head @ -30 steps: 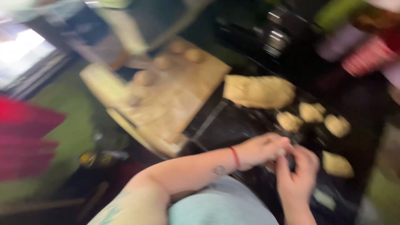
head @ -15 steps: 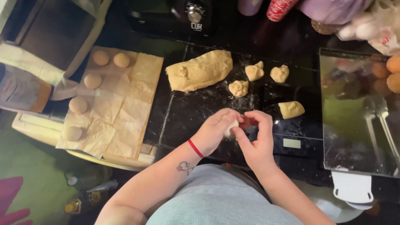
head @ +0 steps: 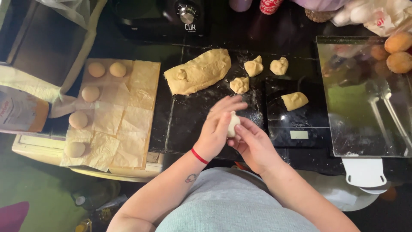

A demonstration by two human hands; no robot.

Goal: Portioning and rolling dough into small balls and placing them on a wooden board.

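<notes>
Both hands meet over a dark, floury work surface [head: 189, 124]. My left hand [head: 216, 129] lies on top and my right hand [head: 253, 144] cups below, with a small pale piece of dough [head: 233, 124] pressed between them. A red band circles my left wrist. Just beyond the hands lies a large slab of yellow dough [head: 197, 73]. Three small cut pieces [head: 254, 67] sit to its right, and another cut piece [head: 294, 101] rests on a black kitchen scale [head: 296, 129].
Several round dough balls [head: 90, 93] sit on parchment squares [head: 128, 111] over a board at the left. A shiny metal tray [head: 365, 99] with browned rolls [head: 399, 51] stands at the right. A black appliance [head: 171, 17] and a paper bag [head: 21, 111] border the area.
The view has steadied from a blurred tilt to looking straight down. My hands stay together on the dough piece, with the left hand now lying over it.
</notes>
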